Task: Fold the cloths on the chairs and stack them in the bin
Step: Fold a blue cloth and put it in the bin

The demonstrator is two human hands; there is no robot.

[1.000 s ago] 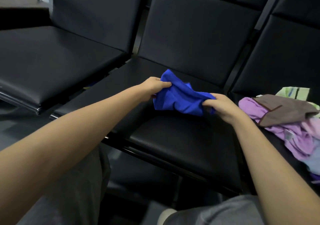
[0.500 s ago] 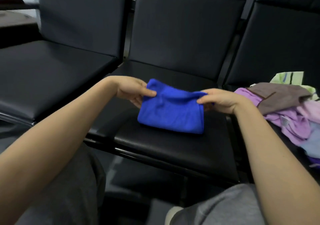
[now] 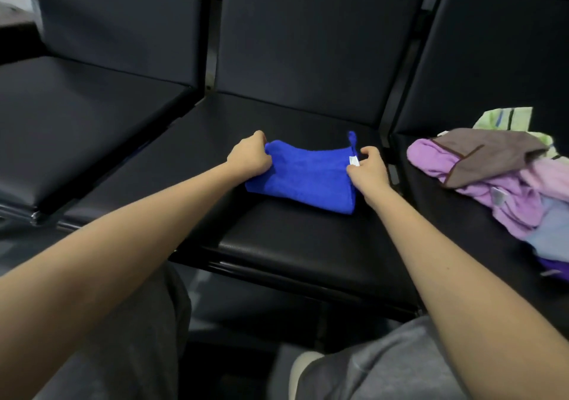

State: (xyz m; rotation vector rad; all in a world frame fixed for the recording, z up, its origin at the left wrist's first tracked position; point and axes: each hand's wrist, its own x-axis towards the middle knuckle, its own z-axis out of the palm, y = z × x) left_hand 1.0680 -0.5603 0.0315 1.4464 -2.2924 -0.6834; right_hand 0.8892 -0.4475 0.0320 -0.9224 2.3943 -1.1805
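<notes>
Pinching the blue cloth (image 3: 303,178) at both ends, our left hand (image 3: 250,157) and right hand (image 3: 368,168) curl tightly; it lies on the middle chair seat (image 3: 292,245).

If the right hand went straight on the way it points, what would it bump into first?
Probably the middle chair's backrest. The right hand grips the blue cloth, and past it only bare seat shows. Depth is hard to judge.
</notes>
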